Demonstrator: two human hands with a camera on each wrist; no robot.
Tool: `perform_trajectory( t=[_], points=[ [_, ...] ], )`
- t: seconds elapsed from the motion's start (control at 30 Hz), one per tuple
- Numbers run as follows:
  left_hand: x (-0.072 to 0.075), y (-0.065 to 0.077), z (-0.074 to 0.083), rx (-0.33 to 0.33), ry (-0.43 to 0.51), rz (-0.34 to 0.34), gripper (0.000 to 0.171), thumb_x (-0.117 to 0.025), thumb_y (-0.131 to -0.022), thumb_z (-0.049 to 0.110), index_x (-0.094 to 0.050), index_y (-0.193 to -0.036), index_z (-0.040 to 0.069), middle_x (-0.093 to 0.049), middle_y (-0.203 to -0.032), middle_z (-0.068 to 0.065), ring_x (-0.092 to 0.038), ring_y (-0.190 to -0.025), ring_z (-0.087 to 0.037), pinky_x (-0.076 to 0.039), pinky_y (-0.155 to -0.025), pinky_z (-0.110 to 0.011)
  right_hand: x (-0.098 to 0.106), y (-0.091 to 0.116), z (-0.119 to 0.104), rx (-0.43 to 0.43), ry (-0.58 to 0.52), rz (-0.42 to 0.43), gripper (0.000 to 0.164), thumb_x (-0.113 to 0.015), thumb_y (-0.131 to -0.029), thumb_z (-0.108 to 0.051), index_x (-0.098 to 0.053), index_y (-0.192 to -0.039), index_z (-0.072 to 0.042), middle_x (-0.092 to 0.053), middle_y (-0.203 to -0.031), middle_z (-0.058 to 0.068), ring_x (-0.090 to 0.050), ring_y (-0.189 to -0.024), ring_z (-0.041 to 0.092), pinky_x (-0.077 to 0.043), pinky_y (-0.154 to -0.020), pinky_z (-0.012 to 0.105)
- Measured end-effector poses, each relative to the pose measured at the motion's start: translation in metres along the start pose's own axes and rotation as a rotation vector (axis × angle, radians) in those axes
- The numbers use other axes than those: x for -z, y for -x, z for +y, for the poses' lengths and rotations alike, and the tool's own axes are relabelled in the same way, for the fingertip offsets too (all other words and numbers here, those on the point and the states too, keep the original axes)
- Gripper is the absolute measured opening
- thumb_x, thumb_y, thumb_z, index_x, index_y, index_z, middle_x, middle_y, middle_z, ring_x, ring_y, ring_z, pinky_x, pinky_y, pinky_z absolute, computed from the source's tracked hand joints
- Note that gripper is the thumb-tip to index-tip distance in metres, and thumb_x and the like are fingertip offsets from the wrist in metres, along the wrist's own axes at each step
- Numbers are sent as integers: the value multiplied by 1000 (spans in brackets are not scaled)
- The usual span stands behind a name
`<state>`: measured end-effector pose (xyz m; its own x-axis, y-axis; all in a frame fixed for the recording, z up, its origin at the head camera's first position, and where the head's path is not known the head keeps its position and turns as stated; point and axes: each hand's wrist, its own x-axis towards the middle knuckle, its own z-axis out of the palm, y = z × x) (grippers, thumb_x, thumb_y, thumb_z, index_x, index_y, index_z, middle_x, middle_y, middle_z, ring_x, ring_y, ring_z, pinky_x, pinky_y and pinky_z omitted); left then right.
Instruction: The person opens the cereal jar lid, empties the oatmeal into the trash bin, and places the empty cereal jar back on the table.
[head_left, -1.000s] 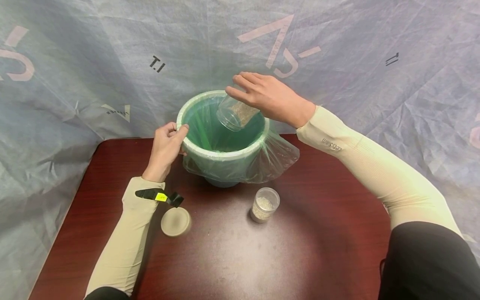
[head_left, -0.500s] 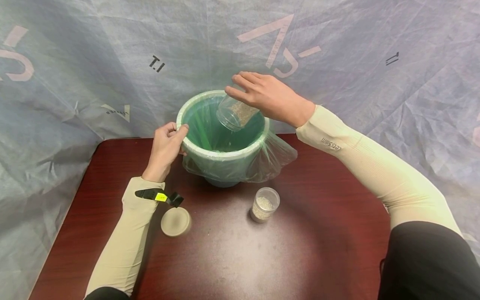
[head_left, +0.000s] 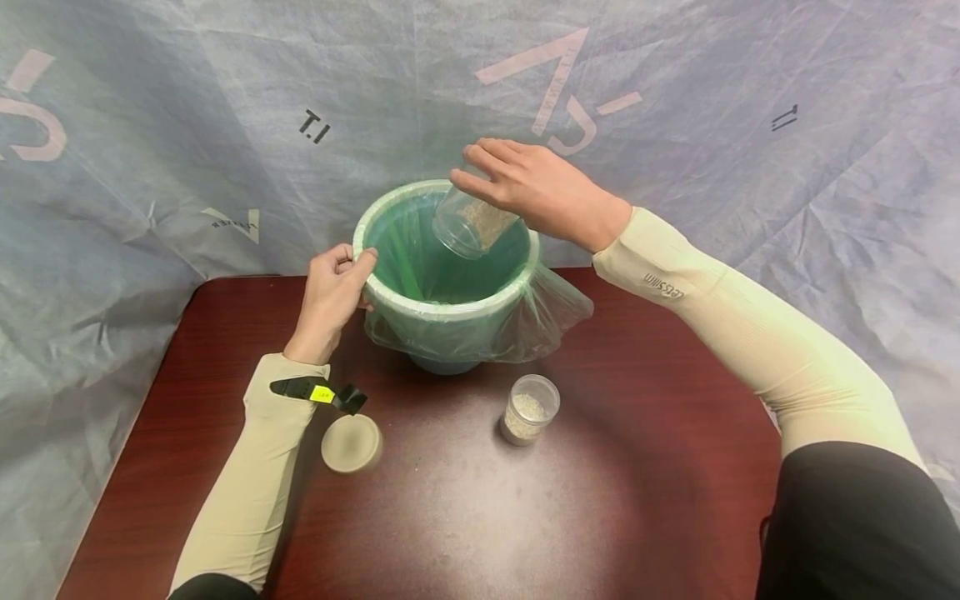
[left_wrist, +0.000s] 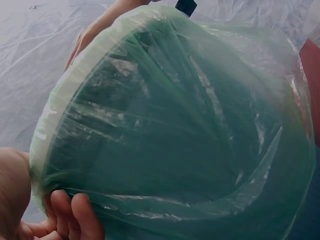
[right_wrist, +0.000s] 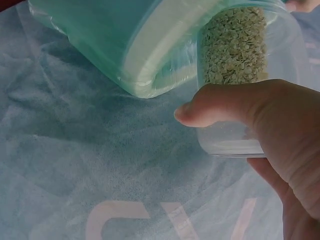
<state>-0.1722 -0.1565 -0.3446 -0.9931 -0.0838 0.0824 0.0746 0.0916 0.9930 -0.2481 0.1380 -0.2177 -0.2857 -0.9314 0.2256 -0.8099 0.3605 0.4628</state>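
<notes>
My right hand (head_left: 540, 187) grips a clear plastic jar (head_left: 459, 225) from above, tilted over the mouth of a bin (head_left: 375, 296). Pale dry flakes (right_wrist: 235, 47) lie along the jar's side in the right wrist view, with my thumb (right_wrist: 225, 105) across its wall. The bin has a pale rim and a thin green plastic bag (left_wrist: 165, 150) folded over it. With thumb inside and fingers outside, my left hand (head_left: 330, 292) pinches the bagged rim at the left. The bin's floor is mostly hidden in shade.
A second clear container (head_left: 531, 410) with pale flakes stands upright on the dark red table (head_left: 637, 500). Left of it lies a round cream lid (head_left: 352, 443), beside the left sleeve's black strap (head_left: 307, 389). A printed grey cloth (head_left: 390, 100) hangs right behind the bin.
The right hand and jar have risen very slightly. The bag's loose flap at the bin's right has drawn in a little. The left hand keeps its place on the rim.
</notes>
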Motion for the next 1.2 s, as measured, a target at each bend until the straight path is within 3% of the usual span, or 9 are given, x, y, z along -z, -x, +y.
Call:
perform_trajectory(
  t=[0.27, 0.47, 0.6, 0.7, 0.87, 0.93, 1.07, 1.2],
  points=[
    [0, 1, 2, -3, -9, -7, 31, -66, -105, 26, -53, -88, 4, -40, -58, 10, -51, -53, -10, -54, -53, -25, 4, 0, 1, -12, -12, -27, 65, -54, -91, 28, -55, -150, 0, -54, -143, 31, -54, -135, 48, -51, -111, 55],
    [0, 1, 2, -7, -3, 3, 29, -66, -105, 26, -55, -88, 5, -42, -57, 9, -52, -53, -10, -54, -52, -24, 4, 1, 1, -38, -69, -18, 63, -54, -91, 26, -53, -148, 1, -55, -137, 30, -56, -129, 48, -55, -102, 56],
    [-1, 2, 2, -3, 3, -4, 29, -66, -105, 26, -55, -89, 4, -43, -57, 9, -52, -53, -10, -54, -52, -24, 1, 6, 0, -142, -194, -5, 72, -66, -80, 20, -51, -148, 1, -56, -134, 26, -58, -123, 45, -56, -99, 57],
    [0, 2, 1, -2, -2, -9, 30, -66, -105, 26, -54, -89, 4, -42, -57, 10, -52, -54, -9, -54, -53, -24, -2, 9, -2, -256, -300, -10, 82, -83, -76, 4, -49, -151, 0, -56, -136, 23, -58, -123, 42, -54, -102, 56],
    [0, 1, 1, -6, -10, -7, 31, -66, -105, 26, -53, -89, 3, -38, -57, 10, -51, -53, -10, -54, -53, -25, -6, 13, -4, -436, -416, -8, 100, -99, -73, -21, -45, -155, 0, -57, -139, 21, -59, -123, 41, -52, -106, 56],
    [0, 1, 2, -7, -10, -8, 30, -66, -105, 26, -54, -90, 3, -39, -57, 10, -51, -53, -10, -54, -52, -25, -8, 14, -4, -413, -404, 19, 97, -98, -73, -14, -45, -154, 1, -56, -139, 23, -59, -123, 42, -51, -107, 56],
    [0, 1, 2, -12, -7, -4, 30, -66, -105, 26, -55, -89, 3, -40, -56, 10, -52, -53, -9, -54, -52, -24, -10, 16, -4, -281, -313, 61, 86, -84, -73, 10, -49, -151, 2, -55, -141, 26, -54, -130, 46, -45, -113, 56],
    [1, 1, 2, -16, -8, -3, 30, -66, -105, 26, -54, -89, 3, -40, -57, 10, -51, -52, -9, -54, -52, -25, -12, 16, -5, -286, -315, 31, 86, -86, -72, 8, -49, -149, 2, -55, -139, 25, -55, -127, 45, -44, -110, 55]
  ],
)
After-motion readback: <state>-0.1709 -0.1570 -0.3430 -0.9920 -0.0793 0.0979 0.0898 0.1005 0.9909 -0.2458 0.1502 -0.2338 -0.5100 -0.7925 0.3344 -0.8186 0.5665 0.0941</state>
